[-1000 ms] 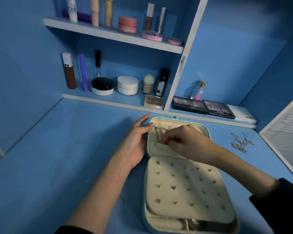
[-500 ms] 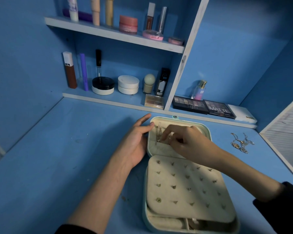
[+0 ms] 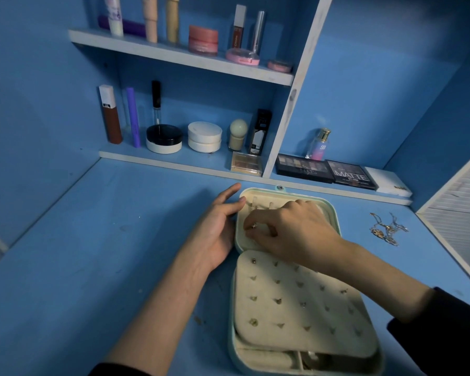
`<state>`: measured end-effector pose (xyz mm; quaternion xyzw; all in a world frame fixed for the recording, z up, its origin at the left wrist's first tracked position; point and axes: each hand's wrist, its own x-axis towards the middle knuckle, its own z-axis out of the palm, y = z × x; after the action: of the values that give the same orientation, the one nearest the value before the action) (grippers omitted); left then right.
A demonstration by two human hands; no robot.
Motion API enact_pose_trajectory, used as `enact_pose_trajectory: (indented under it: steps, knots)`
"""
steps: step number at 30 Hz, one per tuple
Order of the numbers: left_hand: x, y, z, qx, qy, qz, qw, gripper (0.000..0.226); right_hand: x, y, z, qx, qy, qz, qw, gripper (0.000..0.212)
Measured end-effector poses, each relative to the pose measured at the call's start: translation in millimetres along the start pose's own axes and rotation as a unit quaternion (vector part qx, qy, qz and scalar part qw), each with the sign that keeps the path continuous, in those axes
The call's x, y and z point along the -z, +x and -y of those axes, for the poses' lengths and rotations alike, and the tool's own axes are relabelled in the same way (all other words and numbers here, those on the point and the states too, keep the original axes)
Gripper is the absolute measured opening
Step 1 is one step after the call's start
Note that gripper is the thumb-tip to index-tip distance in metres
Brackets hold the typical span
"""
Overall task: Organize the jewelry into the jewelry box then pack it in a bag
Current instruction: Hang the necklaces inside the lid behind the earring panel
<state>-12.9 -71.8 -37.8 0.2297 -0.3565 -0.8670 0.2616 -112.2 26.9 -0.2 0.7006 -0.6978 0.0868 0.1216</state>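
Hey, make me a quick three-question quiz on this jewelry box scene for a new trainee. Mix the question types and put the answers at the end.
1. True or false: the jewelry box is closed.
2. Where do the loose chains lie? A) in a bag B) on the desk, right of the box C) on the floor
3. Fill in: the ___ hand pinches a small piece inside the box's far half.

Key
1. False: it lies open.
2. B.
3. Right: the right hand pinches it, while the left hand rests open against the box's side.
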Motion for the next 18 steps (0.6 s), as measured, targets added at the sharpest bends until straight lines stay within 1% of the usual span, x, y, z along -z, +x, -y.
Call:
enact_pose_trajectory:
  steps: [2, 5, 8, 11, 14, 18]
  knots:
    - [0.3, 0.4, 0.1, 0.000, -0.003, -0.001, 1.000, 0.042, -0.6, 1.1, 1.6, -0.008, 0.004, -0.008, 1.000, 0.022]
    - [0.5, 1.1, 0.0, -0.001, -0.016, -0.001, 1.000, 0.042, 0.4, 1.7, -1.6, -0.050, 0.026, 0.023, 0.998, 0.023]
    - [0.0, 1.6, 0.3, -0.007, -0.017, 0.003, 1.000, 0.044, 3.8, 0.7, -5.4, -0.100, 0.090, 0.016, 0.991, 0.017]
    - [-0.4, 0.9, 0.3, -0.010, -0.013, 0.004, 1.000, 0.043, 3.8, 1.3, -7.9, -0.142, 0.133, 0.019, 0.981, 0.023]
    - [-0.4, 0.9, 0.2, -0.008, -0.010, 0.005, 1.000, 0.043, 5.0, 1.3, -6.9, -0.145, 0.132, 0.042, 0.980, 0.030]
    - [-0.6, 1.1, 0.0, -0.009, -0.006, 0.004, 1.000, 0.042, 9.2, -0.5, -4.8, -0.118, 0.129, 0.068, 0.982, 0.029]
